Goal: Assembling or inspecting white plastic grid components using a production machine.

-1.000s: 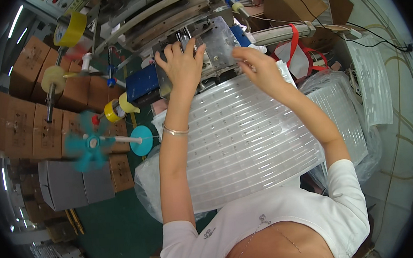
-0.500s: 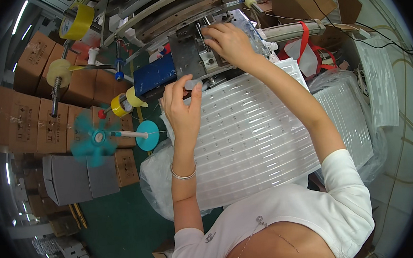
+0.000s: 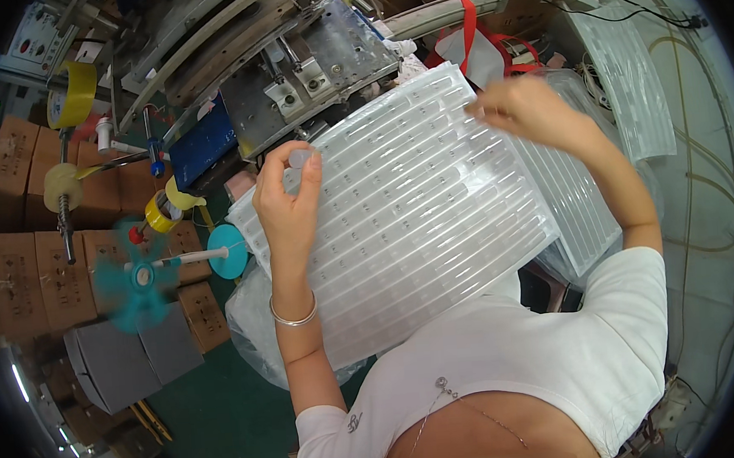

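Note:
Between thumb and forefinger, my left hand (image 3: 287, 205) is closed on a small translucent round-ended piece (image 3: 298, 158). It hovers over the upper left of a large clear plastic ribbed tray (image 3: 417, 217), whose rows hold small clear pieces. My right hand (image 3: 533, 113) is at the tray's upper right edge, its fingers drawn together but smeared by motion; whether they hold anything does not show. Just beyond the tray stands a metal machine bed (image 3: 320, 49) with two small metal clamp blocks (image 3: 299, 85), and neither hand touches it.
A blue box-shaped part (image 3: 202, 147) juts from the machine's left side. Further left are yellow tape rolls (image 3: 77, 94), a spinning teal fan (image 3: 142, 277) and stacked cartons (image 3: 13, 279). More clear trays (image 3: 583, 214) lie at right, below a bag with red straps (image 3: 469, 43).
My right hand has left the clamp blocks and moved right and nearer, to the tray's edge. My left hand has drawn slightly away from the machine, still holding the round-ended piece. The view has shifted.

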`<move>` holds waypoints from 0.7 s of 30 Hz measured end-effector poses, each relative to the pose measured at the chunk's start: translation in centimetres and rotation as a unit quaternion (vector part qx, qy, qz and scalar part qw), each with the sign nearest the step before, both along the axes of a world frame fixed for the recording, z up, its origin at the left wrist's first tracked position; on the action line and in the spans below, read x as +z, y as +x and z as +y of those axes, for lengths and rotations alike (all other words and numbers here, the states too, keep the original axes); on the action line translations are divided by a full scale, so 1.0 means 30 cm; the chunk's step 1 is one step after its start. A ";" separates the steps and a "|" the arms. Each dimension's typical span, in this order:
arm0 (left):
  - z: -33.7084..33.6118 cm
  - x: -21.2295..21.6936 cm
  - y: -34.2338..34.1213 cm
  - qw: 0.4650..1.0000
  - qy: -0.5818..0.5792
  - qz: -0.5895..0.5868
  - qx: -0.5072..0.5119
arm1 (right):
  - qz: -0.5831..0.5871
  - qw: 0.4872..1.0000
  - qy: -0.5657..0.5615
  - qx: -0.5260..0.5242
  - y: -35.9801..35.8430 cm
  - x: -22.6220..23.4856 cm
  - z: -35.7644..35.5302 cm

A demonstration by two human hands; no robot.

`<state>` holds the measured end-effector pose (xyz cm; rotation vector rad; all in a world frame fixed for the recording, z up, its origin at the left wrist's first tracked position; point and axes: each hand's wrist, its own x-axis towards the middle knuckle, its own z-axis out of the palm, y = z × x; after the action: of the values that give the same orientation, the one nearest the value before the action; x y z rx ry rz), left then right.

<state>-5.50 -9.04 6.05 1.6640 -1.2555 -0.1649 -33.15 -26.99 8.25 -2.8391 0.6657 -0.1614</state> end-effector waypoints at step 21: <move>-0.031 -0.099 -0.018 0.969 -0.040 0.203 -0.133 | -0.200 0.966 0.162 0.018 0.226 -0.167 0.003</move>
<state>-6.04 -9.99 3.08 1.3032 -1.1452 -0.5826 -26.36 -26.91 3.22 -2.3999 0.4987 -0.5482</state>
